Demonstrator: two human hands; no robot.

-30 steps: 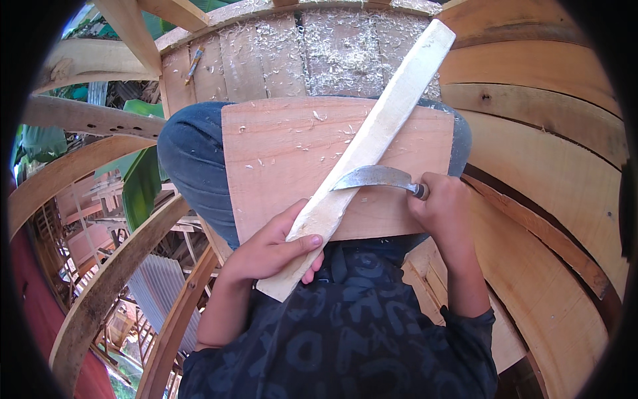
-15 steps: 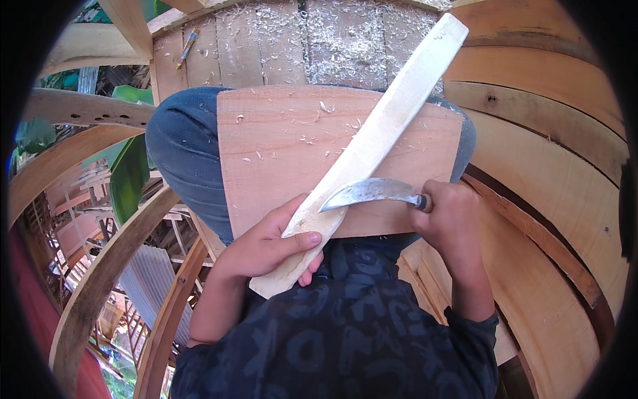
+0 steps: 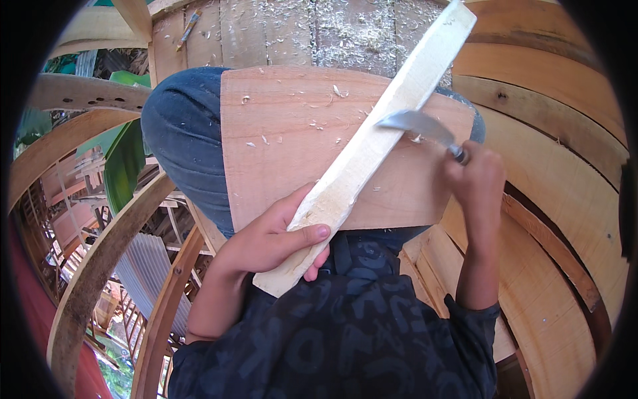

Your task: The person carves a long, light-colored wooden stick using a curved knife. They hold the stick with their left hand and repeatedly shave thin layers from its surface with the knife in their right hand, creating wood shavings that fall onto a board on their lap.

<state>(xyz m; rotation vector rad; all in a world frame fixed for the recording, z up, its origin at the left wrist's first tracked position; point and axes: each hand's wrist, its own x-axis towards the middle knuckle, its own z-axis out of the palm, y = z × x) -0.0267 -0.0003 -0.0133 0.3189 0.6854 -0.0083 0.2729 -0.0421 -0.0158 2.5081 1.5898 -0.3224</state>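
A long pale wooden slat (image 3: pixel 372 143) lies slantwise across a flat reddish board (image 3: pixel 299 146) that rests on my lap. My left hand (image 3: pixel 276 236) grips the slat near its lower end. My right hand (image 3: pixel 475 183) holds the handle of a curved metal knife (image 3: pixel 419 125), whose blade lies against the slat's right edge about halfway up. Small wood shavings are scattered over the board.
Curved wooden planks (image 3: pixel 551 193) form a hull-like wall on the right. Bent wooden ribs (image 3: pixel 100 266) arc on the left, with green leaves and corrugated sheets far below. Planks (image 3: pixel 299 33) covered in shavings lie ahead, past my blue-trousered knee (image 3: pixel 183 143).
My right hand has drawn the knife up along the slat, away from my body. The left hand keeps its grip on the slat's lower end.
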